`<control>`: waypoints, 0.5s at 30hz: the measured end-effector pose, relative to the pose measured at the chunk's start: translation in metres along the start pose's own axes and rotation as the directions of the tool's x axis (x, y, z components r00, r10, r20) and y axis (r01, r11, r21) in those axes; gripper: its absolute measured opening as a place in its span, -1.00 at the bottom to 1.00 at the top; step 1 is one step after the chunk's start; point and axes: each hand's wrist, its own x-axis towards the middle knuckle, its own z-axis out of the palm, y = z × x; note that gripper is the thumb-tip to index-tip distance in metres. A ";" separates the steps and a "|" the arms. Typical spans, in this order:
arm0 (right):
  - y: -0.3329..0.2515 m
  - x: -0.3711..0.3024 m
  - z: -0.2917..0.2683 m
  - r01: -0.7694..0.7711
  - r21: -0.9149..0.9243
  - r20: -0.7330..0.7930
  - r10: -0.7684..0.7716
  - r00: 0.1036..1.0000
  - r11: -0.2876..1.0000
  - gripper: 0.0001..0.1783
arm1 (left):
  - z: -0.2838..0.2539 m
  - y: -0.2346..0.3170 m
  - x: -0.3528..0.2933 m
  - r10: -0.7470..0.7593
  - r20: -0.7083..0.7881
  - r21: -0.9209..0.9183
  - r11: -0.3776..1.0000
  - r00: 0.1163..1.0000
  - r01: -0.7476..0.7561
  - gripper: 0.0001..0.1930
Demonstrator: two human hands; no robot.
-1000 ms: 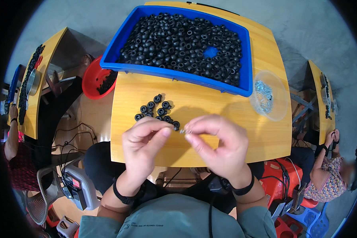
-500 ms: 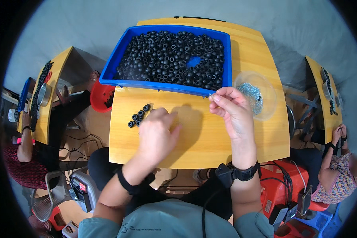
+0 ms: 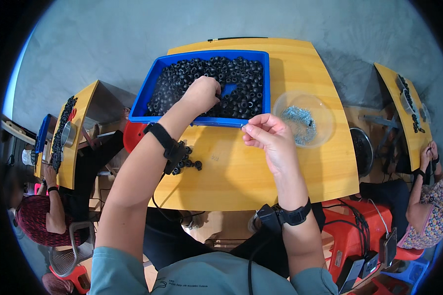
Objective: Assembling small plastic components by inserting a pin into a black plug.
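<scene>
Over the blue tray [image 3: 142, 119], my left hand [image 3: 203, 94] reaches down among many small black hollow rubber-like caps [image 3: 182, 66]. Its fingers curl toward them and are partly hidden, so what they grip does not show. My right hand [image 3: 270, 135] is held just in front of the tray's near right corner. Thumb and forefinger are pinched together on a small pale piece [image 3: 243, 127], too small to make out. A clear round bowl [image 3: 325, 118] beside the right hand contains small shiny light-blue pieces [image 3: 300, 120]. Several black caps [image 3: 189, 162] lie loose on the table, partly behind my left wrist strap.
The tray and bowl stand on a yellow wooden table [image 3: 300, 177]. A red basin [image 3: 133, 136] is at the table's left and a dark metal bowl [image 3: 362, 150] at its right. Red plastic stools with cables [image 3: 354, 221] stand lower right. People work at side tables left and right.
My left hand has moved from beside the loose caps forward into the tray. More caps lie loose on the table. My right hand keeps its pinch near the tray's corner. The view has shifted.
</scene>
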 end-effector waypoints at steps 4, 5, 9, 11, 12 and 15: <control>0.001 0.000 -0.004 0.000 -0.004 -0.018 -0.001 1.000 1.000 -0.90 | -0.014 0.008 -0.011 -0.066 -0.037 -0.321 0.946 0.997 0.051 -0.79; -0.001 -0.001 -0.005 0.005 -0.016 -0.022 -0.006 1.000 1.000 -0.90 | -0.023 0.018 -0.019 -0.134 0.023 -0.526 0.841 0.991 0.126 -0.80; -0.008 -0.010 0.010 0.016 -0.038 0.025 -0.015 1.000 0.999 -0.90 | -0.053 0.041 -0.094 -0.061 0.088 -0.941 0.321 0.994 0.103 -0.74; -0.015 -0.020 0.022 0.019 -0.028 0.070 -0.017 0.997 0.999 -0.90 | -0.056 0.055 -0.130 -0.073 0.121 -0.984 0.124 0.990 0.129 -0.75; -0.019 -0.026 0.029 0.025 -0.010 0.112 -0.024 0.993 1.000 -0.90 | -0.056 0.062 -0.146 -0.102 0.152 -0.987 0.033 0.983 0.156 -0.76; -0.023 -0.045 0.053 0.088 -0.061 0.235 -0.072 0.969 0.994 -0.90 | -0.047 0.067 -0.183 -0.120 0.064 -0.990 -0.135 0.991 0.048 -0.76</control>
